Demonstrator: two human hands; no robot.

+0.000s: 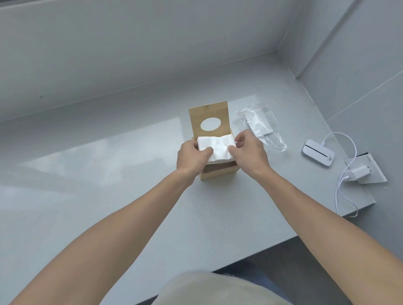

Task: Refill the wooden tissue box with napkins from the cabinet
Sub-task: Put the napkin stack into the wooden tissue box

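Observation:
The wooden tissue box (218, 173) stands on the grey counter, its lid (209, 115) with an oval hole raised upright at the back. A white stack of napkins (219, 145) sits in the box's open top, sticking out above the rim. My left hand (192, 156) grips the stack's left side, thumb on top. My right hand (248, 150) grips its right side, thumb and fingers curled over the edge.
An empty clear plastic wrapper (261, 126) lies just right of the box. Farther right are a small white device (317, 152), its white cable (346, 183) and a plugged charger (359, 172) on a wall socket. The counter's front edge (226, 265) runs diagonally below my arms.

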